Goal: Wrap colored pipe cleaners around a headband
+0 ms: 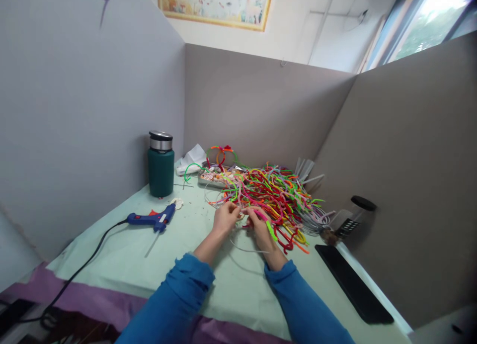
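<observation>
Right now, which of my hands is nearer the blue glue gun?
Your left hand: it sits between the blue glue gun and your right hand, which is farther off, beside the heap of colourful fuzzy stems.

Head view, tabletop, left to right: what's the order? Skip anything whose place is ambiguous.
Blue glue gun → left hand → right hand → flat black slab.

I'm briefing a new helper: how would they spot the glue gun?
Beside the left partition stands a dark green bottle. In front of it on the table lies the blue glue gun, set apart from the bottle and pale scrap by its black cord.
</observation>
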Demonstrator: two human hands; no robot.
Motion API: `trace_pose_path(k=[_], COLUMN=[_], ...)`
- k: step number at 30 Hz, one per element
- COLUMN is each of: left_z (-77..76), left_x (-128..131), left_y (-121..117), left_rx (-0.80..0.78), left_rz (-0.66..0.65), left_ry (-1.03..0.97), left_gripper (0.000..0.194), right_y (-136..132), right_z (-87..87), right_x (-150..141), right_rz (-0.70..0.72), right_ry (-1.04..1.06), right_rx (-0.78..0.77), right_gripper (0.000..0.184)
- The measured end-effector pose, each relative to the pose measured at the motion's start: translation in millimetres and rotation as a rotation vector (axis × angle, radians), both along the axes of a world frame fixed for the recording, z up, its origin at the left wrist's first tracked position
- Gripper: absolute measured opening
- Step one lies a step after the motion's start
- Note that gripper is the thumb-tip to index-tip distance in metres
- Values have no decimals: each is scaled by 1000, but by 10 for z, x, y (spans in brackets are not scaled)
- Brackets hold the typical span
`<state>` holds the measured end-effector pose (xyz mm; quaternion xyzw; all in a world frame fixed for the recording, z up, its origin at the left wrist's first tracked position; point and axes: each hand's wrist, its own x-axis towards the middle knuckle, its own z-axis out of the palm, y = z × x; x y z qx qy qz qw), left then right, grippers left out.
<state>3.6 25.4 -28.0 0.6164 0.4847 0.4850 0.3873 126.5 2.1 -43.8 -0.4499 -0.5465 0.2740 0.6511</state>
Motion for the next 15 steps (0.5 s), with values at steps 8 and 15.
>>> trace_pose_path(k=[8, 15], left_z=[-11, -24], left_x=[29, 12], left_y=[-25, -9], left_rx=[265, 357], left_rz=[-24, -23], left_ry=[185, 254], left_gripper=[20, 26], right_y=[23, 32], right_z=[-7, -7], right_x=[34, 40], right_rz=[36, 50], right_ry=[149, 169], right_rx=[-65, -63], right_gripper=[31, 29])
